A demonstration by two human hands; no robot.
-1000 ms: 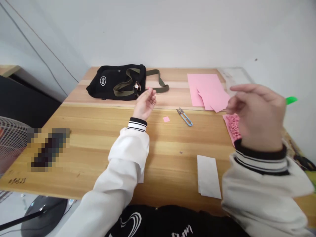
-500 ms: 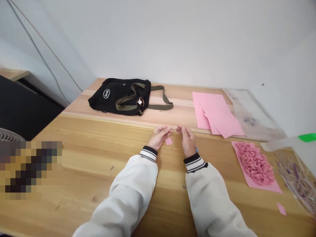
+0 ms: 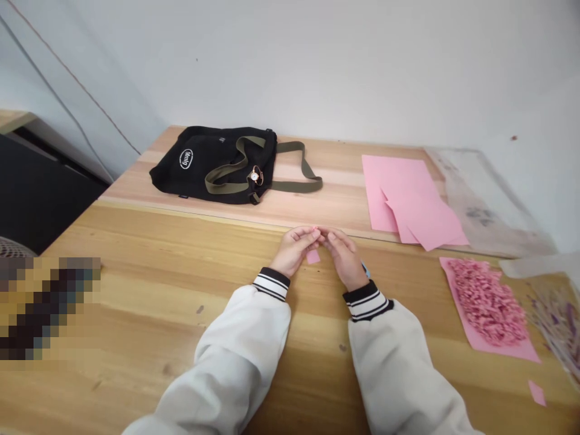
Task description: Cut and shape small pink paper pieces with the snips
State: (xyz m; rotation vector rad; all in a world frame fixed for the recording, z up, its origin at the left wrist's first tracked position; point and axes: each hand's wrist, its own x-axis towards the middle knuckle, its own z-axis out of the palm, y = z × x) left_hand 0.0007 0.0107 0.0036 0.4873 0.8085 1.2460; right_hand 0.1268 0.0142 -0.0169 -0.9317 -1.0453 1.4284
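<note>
My left hand (image 3: pixel 295 249) is closed in a pinch, with a tiny pink piece of paper (image 3: pixel 316 229) showing at its fingertips. My right hand (image 3: pixel 347 258) meets it there, thumb and fingers drawn together; whatever lies between them is hidden. Just below the left fingers, a small pink paper square (image 3: pixel 313 257) lies on the wooden table (image 3: pixel 217 284). Off to the right, a heap of small crinkled pink pieces (image 3: pixel 492 302) rests on a pink sheet (image 3: pixel 505 350).
A black bag (image 3: pixel 212 160) with olive straps and a wristwatch (image 3: pixel 256 176) on it lies at the back. Pink paper sheets (image 3: pixel 408 193) and a clear plastic bag (image 3: pixel 483 193) are at the back right. Another bag (image 3: pixel 555 314) holds purplish strips. A pink scrap (image 3: pixel 537 393) lies nearer.
My hands have come together at the fingertips, where before there was a gap with a thin strand between them. The view has shifted slightly.
</note>
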